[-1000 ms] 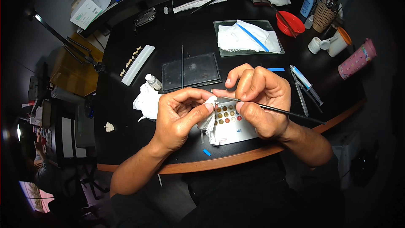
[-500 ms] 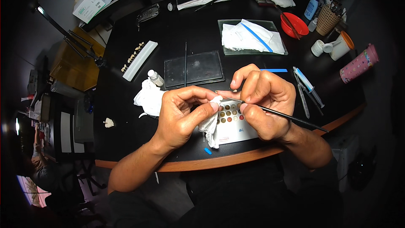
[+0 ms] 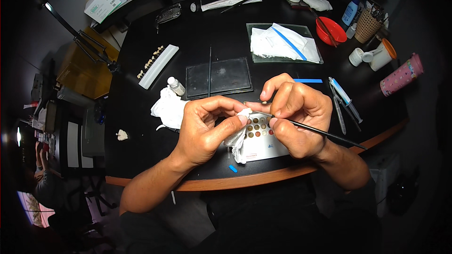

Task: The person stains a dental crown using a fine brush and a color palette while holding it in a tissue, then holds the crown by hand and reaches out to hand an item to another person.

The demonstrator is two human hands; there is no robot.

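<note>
Between the thumb and index finger of my left hand a crumpled white tissue is pinched, its loose end hanging down. My right hand grips a thin brush with a black handle; its tip points left and touches or nearly touches the tissue at my left fingertips. A tiny pale piece shows by the right fingers, too small to name. Below both hands lies a white palette card with rows of round coloured wells, partly covered by the hands and tissue.
Beyond the hands lies a dark slab with a second brush across it. A small bottle stands beside white cloth. Model teeth line a white bar. Rightward are syringes, a red bowl and a pink tumbler.
The view has shifted slightly, so the table things sit a little further right. Both hands keep their grips on the tissue and the brush, with hardly any movement.
</note>
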